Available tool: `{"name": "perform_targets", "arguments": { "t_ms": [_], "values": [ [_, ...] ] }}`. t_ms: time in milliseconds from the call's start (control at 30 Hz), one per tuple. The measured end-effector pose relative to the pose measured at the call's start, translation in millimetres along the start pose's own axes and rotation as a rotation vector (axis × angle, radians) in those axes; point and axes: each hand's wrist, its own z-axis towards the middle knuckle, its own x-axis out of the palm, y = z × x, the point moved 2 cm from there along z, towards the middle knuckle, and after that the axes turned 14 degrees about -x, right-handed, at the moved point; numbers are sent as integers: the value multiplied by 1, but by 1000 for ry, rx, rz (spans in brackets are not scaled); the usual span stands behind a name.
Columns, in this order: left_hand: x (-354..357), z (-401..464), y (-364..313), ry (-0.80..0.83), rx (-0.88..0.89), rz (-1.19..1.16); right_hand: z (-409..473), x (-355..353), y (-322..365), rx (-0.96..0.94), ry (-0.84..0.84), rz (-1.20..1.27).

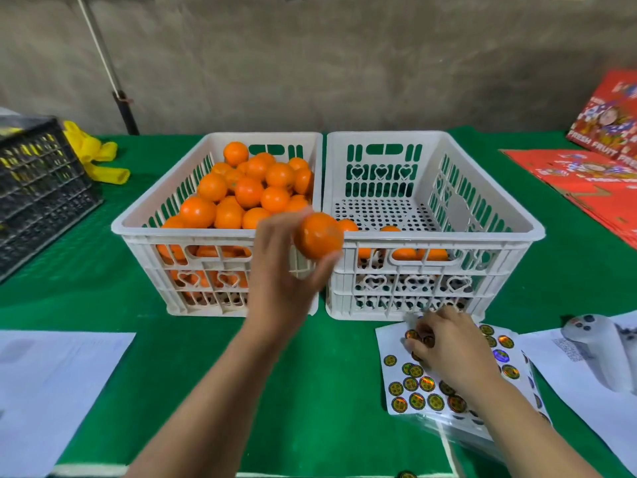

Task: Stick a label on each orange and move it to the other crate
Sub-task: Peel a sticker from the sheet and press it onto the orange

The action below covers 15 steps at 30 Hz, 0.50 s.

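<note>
The right crate was open from above, with only a few oranges at its near wall and much bare floor behind. The left crate was piled high with oranges. The two crates touched, so no gap lay between them. Green cloth in front was free between the papers and the label sheet.

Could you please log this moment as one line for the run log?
left hand: holds orange up before the crates | right hand: on sticker sheet, picking label | left crate: heaped | right crate: few oranges
</note>
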Motion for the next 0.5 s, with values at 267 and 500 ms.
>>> {"name": "perform_targets", "arguments": {
  "t_ms": [267, 500],
  "values": [
    [88, -130, 10, 553, -833, -328, -1, -2, 6, -37, 19, 39],
    [118, -128, 21, 600, -1058, -537, -6, -11, 14, -107, -38, 169]
  ]
}}
